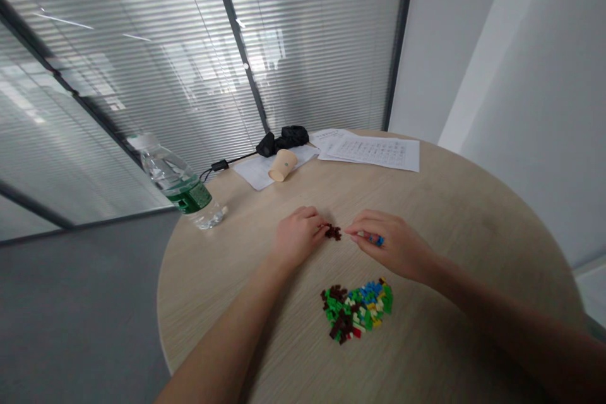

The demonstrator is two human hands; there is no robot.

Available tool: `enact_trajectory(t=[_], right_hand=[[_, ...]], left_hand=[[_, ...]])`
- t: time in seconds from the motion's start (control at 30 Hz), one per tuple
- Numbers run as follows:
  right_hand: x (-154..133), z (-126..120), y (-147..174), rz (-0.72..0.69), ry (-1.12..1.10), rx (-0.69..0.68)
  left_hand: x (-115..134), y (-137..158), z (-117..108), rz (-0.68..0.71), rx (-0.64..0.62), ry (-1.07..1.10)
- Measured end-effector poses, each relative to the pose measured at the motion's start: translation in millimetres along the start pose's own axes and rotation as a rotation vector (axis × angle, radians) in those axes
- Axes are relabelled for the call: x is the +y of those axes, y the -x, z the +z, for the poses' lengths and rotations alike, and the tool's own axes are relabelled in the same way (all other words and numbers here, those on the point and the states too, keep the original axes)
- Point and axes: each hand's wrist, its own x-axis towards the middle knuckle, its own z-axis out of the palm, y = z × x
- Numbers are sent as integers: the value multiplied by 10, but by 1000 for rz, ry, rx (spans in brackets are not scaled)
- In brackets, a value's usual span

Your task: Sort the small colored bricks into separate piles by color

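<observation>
My left hand [299,235] rests on the table with its fingers curled. Its fingertips close on the edge of a small cluster of dark brown toy bricks [334,232]. Just right of that cluster, my right hand [391,238] has thumb and forefinger pinched together. Small blue toy bricks [377,240] show within its curled fingers; whether the fingertips pinch another piece I cannot tell. Nearer to me lies a loose pile of small toy bricks [357,309] in green, brown, blue, yellow, cream and red.
The round wooden table [227,303] carries a water bottle [182,186] at its left edge. Toward the back are a paper cup [283,165] on its side, a black bundle [291,137] with a cord, and printed sheets [379,151]. Blinds [326,44] hang behind.
</observation>
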Motion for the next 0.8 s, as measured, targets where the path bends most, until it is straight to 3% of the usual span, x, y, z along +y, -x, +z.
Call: enact_trajectory(t=[0.27,0.57,0.8], right_hand=[[-9,-12,-8,5,20,-11],[-9,-12,-10,-26,-8,-48],[-99,-24,31,-204,-145,-403]], left_hand=[[10,-9,16,45,-39,-85],[-1,1,-22,74,-41,-34],[39,23,-193,69,-51,115]])
